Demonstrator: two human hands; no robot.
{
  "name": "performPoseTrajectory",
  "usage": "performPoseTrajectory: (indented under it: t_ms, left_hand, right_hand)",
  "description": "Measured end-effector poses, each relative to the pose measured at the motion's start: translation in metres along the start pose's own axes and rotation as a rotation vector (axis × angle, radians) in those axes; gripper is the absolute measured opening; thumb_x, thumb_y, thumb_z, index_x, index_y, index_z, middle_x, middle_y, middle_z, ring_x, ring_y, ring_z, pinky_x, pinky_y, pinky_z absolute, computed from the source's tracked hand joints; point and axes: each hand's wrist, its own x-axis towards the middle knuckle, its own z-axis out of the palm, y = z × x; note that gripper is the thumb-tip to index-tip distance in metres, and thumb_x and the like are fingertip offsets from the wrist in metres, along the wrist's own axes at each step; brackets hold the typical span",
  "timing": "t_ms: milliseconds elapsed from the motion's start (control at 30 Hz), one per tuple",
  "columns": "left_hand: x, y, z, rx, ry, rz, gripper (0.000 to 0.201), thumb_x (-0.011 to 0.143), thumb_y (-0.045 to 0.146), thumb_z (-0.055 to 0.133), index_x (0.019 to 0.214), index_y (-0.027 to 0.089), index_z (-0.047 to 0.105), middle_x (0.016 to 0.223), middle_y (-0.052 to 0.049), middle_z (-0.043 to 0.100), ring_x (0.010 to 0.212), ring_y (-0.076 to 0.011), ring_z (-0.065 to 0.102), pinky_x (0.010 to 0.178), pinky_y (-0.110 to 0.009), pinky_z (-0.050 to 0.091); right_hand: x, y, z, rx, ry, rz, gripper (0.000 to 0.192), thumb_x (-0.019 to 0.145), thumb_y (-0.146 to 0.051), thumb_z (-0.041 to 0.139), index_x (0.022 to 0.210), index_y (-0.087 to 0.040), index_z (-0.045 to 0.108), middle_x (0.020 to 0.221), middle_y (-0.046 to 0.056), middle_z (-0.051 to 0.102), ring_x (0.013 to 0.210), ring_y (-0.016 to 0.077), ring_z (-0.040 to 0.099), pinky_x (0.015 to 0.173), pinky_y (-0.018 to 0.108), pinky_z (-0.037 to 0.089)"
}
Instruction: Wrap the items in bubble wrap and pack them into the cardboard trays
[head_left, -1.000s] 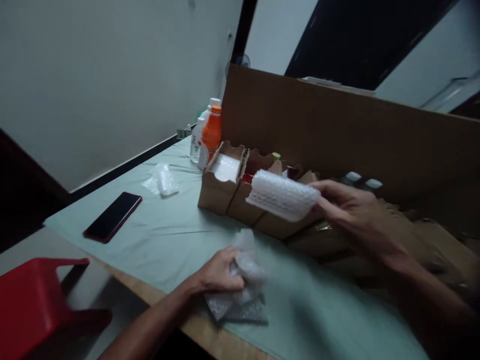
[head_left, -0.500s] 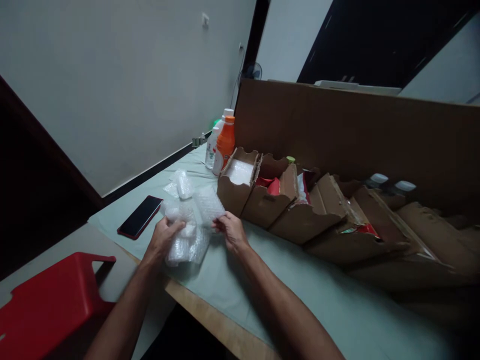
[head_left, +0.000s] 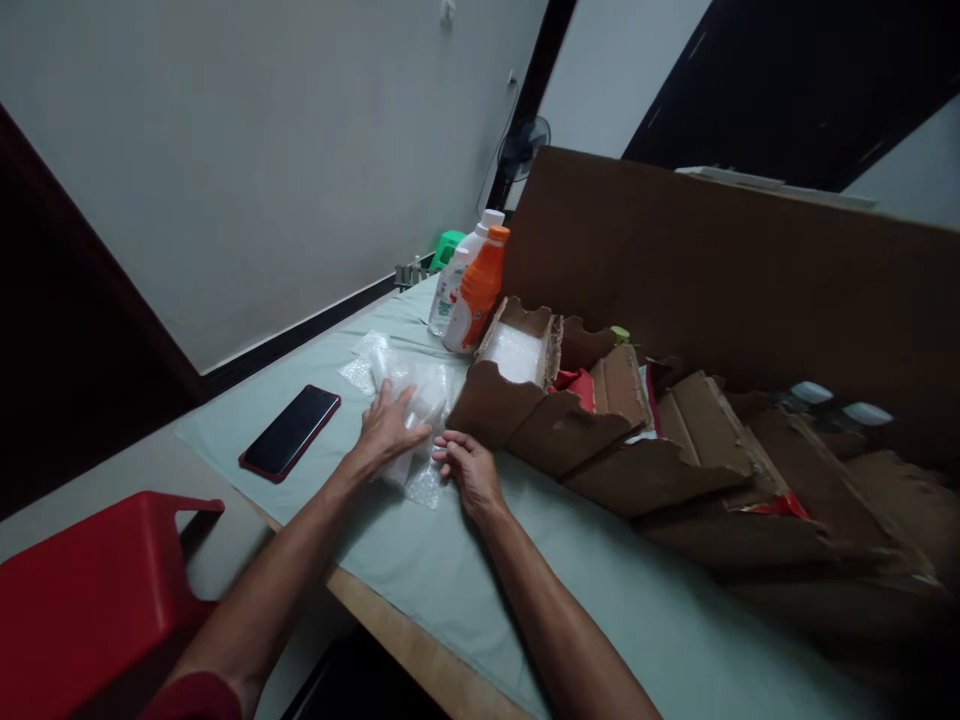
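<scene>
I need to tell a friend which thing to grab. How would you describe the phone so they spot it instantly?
On the green-covered table, look left of the torn cardboard boxes. Just left of the left hand on the bubble wrap lies the phone: flat, black, red-edged.

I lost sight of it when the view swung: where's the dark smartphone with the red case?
The dark smartphone with the red case lies flat on the pale green table cover, left of the left hand and the clear bubble wrap.
</scene>
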Motion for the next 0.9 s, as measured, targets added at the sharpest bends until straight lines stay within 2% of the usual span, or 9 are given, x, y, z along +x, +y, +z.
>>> performPoseTrajectory:
  t_ms: [167,267,367,467,567,633,733,800,900]
  left_hand:
    - [-0.008,-0.011,0.013,-0.009,0.062,0.145,0.076,0.082,0.049,0.072,0.149,0.02,0.048,0.167,-0.022,0.023,0.154,-0.0403,0.024,0.119,-0.056,0.029]
    - [-0.007,-0.018,0.016,-0.038,0.2,0.192,0.07,0.082,0.044,0.072,0.144,0.019,0.054,0.164,-0.022,0.03,0.152,-0.0381,0.031,0.119,-0.054,0.032]
    - [-0.003,-0.025,0.014,-0.053,0.286,0.245,0.061,0.081,0.039,0.072,0.137,0.018,0.059,0.155,-0.019,0.046,0.144,-0.0343,0.044,0.117,-0.051,0.036]
    - [0.001,-0.03,0.011,-0.046,0.287,0.268,0.052,0.079,0.03,0.07,0.129,0.018,0.065,0.144,-0.016,0.059,0.135,-0.0316,0.055,0.116,-0.049,0.039]
    - [0.003,-0.032,0.011,-0.032,0.267,0.285,0.048,0.078,0.022,0.066,0.126,0.021,0.066,0.142,-0.012,0.062,0.131,-0.029,0.058,0.114,-0.047,0.042]
    - [0.002,-0.032,0.012,-0.013,0.257,0.293,0.047,0.079,0.02,0.063,0.126,0.023,0.066,0.142,-0.01,0.062,0.13,-0.0283,0.059,0.113,-0.047,0.042]
    - [0.0,-0.031,0.017,0.027,0.264,0.305,0.045,0.082,0.021,0.061,0.127,0.022,0.064,0.142,-0.011,0.062,0.13,-0.0293,0.058,0.111,-0.048,0.042]
    - [-0.001,-0.029,0.022,0.053,0.283,0.316,0.043,0.084,0.023,0.06,0.127,0.02,0.063,0.141,-0.012,0.062,0.129,-0.0304,0.058,0.11,-0.049,0.042]
    - [0.0,-0.025,0.03,0.105,0.29,0.319,0.041,0.086,0.025,0.059,0.126,0.017,0.062,0.129,-0.015,0.068,0.122,-0.0327,0.06,0.105,-0.049,0.043]
  right_hand:
    - [-0.005,0.001,0.003,-0.098,-0.022,-0.046,0.028,0.065,-0.035,0.074,0.088,-0.02,0.075,0.095,0.006,0.075,0.077,0.017,0.068,0.054,0.022,0.048]
    - [-0.006,-0.001,0.009,-0.154,-0.057,-0.03,0.03,0.065,-0.03,0.073,0.093,-0.02,0.077,0.095,0.006,0.075,0.081,0.0183,0.068,0.056,0.022,0.047]
    - [-0.004,-0.001,0.019,-0.188,-0.111,-0.006,0.037,0.065,-0.03,0.074,0.1,-0.018,0.078,0.098,0.008,0.076,0.084,0.019,0.067,0.058,0.022,0.048]
    - [-0.002,0.003,0.028,-0.214,-0.198,-0.02,0.046,0.068,-0.036,0.073,0.11,-0.019,0.076,0.112,0.008,0.075,0.094,0.0214,0.068,0.063,0.025,0.052]
    - [-0.003,0.001,0.028,-0.353,-0.227,-0.114,0.043,0.072,-0.038,0.067,0.11,-0.018,0.075,0.109,0.009,0.075,0.091,0.0229,0.069,0.065,0.029,0.054]
    - [-0.007,-0.013,0.025,-0.487,-0.176,-0.237,0.033,0.076,-0.035,0.064,0.102,-0.018,0.076,0.102,0.009,0.076,0.088,0.0226,0.068,0.069,0.031,0.054]
    - [-0.009,-0.053,0.034,-0.711,-0.091,-0.543,0.024,0.087,-0.029,0.056,0.098,-0.02,0.076,0.103,0.008,0.075,0.094,0.0212,0.068,0.08,0.031,0.053]
    - [-0.002,-0.081,0.057,-0.922,-0.119,-0.725,0.027,0.092,-0.024,0.05,0.102,-0.02,0.075,0.107,0.007,0.075,0.099,0.0201,0.068,0.087,0.031,0.051]
    - [0.027,-0.104,0.111,-1.402,-0.246,-0.747,0.028,0.095,-0.024,0.051,0.108,-0.018,0.075,0.116,0.01,0.074,0.111,0.0239,0.064,0.096,0.034,0.046]
